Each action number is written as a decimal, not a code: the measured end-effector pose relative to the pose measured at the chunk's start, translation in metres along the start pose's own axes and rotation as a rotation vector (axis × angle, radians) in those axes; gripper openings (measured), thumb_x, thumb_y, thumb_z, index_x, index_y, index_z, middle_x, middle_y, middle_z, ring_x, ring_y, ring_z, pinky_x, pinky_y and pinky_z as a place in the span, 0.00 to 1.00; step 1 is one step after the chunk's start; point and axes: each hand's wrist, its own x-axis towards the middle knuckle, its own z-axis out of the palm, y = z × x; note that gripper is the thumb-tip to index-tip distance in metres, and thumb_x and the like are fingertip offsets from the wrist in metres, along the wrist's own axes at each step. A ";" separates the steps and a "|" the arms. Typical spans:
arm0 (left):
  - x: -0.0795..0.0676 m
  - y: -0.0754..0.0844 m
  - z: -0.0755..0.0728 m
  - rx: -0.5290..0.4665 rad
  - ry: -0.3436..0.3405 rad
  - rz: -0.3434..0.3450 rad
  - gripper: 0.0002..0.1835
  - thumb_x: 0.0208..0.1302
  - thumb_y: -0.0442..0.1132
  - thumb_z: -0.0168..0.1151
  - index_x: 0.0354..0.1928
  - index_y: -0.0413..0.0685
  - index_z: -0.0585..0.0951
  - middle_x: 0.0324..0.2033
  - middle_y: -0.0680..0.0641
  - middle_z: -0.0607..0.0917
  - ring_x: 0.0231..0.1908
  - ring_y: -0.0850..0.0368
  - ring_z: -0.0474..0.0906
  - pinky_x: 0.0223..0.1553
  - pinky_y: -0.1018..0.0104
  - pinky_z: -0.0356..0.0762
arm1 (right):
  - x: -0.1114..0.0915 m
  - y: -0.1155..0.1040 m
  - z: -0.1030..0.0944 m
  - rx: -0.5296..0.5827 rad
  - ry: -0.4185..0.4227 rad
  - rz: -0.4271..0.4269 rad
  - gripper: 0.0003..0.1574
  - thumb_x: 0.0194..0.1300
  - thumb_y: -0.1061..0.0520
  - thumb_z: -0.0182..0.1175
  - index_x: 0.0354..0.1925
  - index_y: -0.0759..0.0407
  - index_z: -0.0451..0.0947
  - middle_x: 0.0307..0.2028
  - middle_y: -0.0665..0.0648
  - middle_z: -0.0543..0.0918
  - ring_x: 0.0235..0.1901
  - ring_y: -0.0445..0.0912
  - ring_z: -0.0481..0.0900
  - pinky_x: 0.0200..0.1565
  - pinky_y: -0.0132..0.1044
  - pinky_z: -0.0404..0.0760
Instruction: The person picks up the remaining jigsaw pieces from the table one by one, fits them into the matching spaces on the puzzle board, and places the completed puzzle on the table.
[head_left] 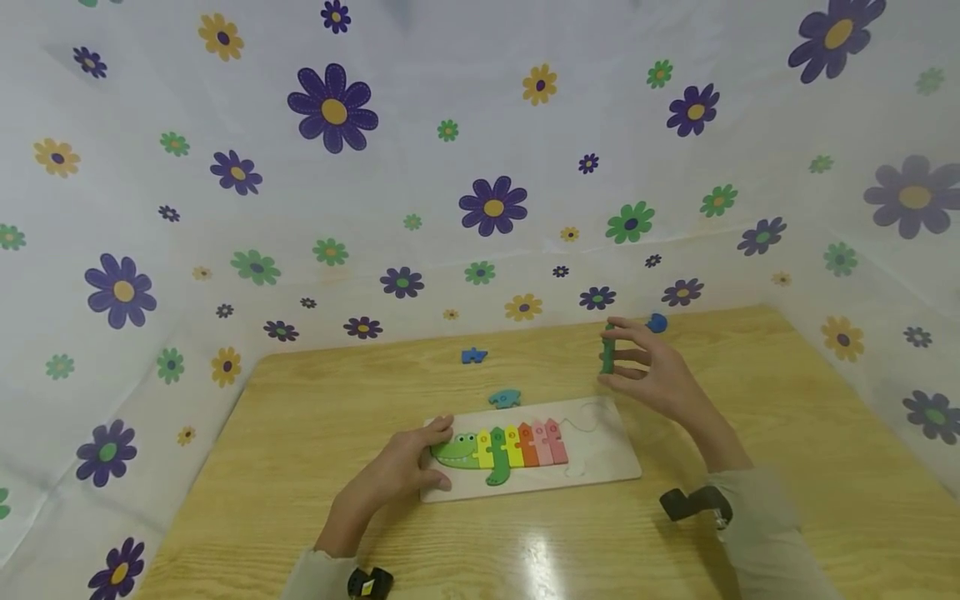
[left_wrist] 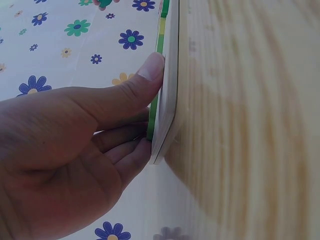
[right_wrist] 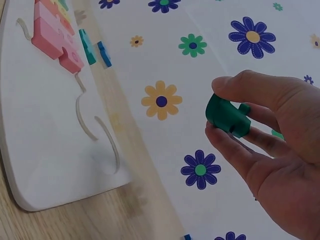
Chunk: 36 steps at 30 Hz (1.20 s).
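A white wooden puzzle board point(head_left: 607, 442) with a crocodile picture lies on the table. Its green head piece point(head_left: 456, 451) and a row of yellow, green, orange and pink pieces point(head_left: 527, 444) sit on it. At the board's right end, bare outlines show. My left hand point(head_left: 408, 458) rests on the left end, thumb and fingers on the top beside the head piece. Raised over the table beyond the board's right end, my right hand point(head_left: 652, 371) pinches a dark green puzzle piece point(right_wrist: 224, 116) between thumb and fingertips.
Just behind the board lies a teal piece point(head_left: 505, 398), and farther back a small blue piece point(head_left: 473, 356). Another blue piece point(head_left: 657, 322) is at the table's back edge, behind my right hand. A flowered cloth point(head_left: 420, 167) walls the table at the back and sides.
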 end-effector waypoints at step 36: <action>0.001 0.000 0.002 0.019 0.010 -0.002 0.39 0.57 0.37 0.77 0.70 0.33 0.72 0.76 0.41 0.64 0.77 0.44 0.56 0.75 0.49 0.57 | -0.010 -0.014 -0.020 0.005 -0.080 -0.073 0.39 0.60 0.73 0.70 0.67 0.67 0.69 0.76 0.69 0.57 0.59 0.72 0.77 0.50 0.38 0.86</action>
